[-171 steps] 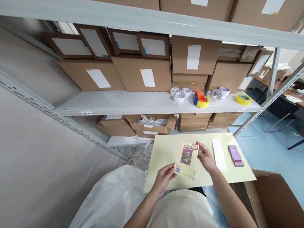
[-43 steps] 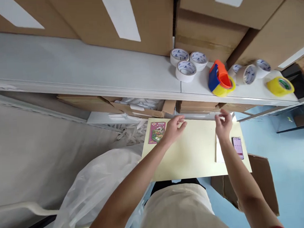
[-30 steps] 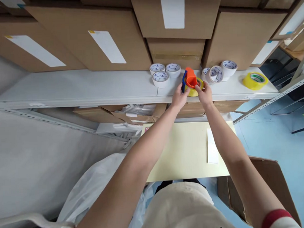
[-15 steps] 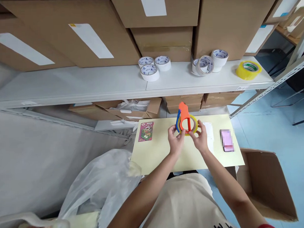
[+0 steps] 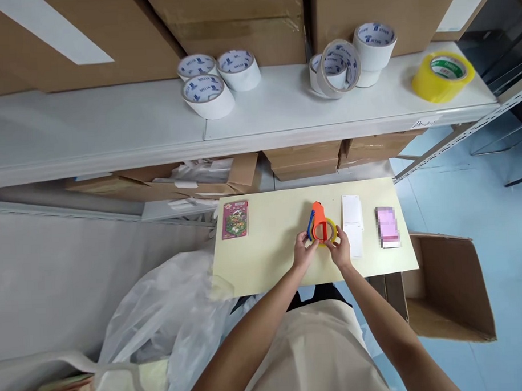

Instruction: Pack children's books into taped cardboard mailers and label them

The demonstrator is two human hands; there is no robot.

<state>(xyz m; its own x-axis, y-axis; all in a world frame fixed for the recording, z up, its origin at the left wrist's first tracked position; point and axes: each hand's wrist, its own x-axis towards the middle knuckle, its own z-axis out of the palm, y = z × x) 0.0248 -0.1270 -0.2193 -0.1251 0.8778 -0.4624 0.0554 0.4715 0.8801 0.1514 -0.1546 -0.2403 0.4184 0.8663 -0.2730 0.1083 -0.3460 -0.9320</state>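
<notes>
Between my two hands is an orange and blue tape dispenser (image 5: 319,215) with a roll of yellow tape (image 5: 332,229) fitted on it. My left hand (image 5: 304,251) grips its lower left side, the fingers closed near the blue part. My right hand (image 5: 340,248) pinches the tape roll from the lower right. The dispenser is over the middle of a pale yellow table (image 5: 272,263). White paper slips (image 5: 352,232) lie just right of my right hand. Farther left on the table is a purple printed card (image 5: 235,220).
A phone (image 5: 387,227) lies at the table's right. Behind, a grey shelf (image 5: 147,119) carries white tape rolls (image 5: 210,97), a yellow tape roll (image 5: 443,78) and cardboard boxes (image 5: 238,25). An open carton (image 5: 450,291) stands right of the table, translucent plastic sheeting (image 5: 162,313) left.
My hands have lowered the tape dispenser toward the table, still holding it. The view has tilted and moved closer to the shelf.
</notes>
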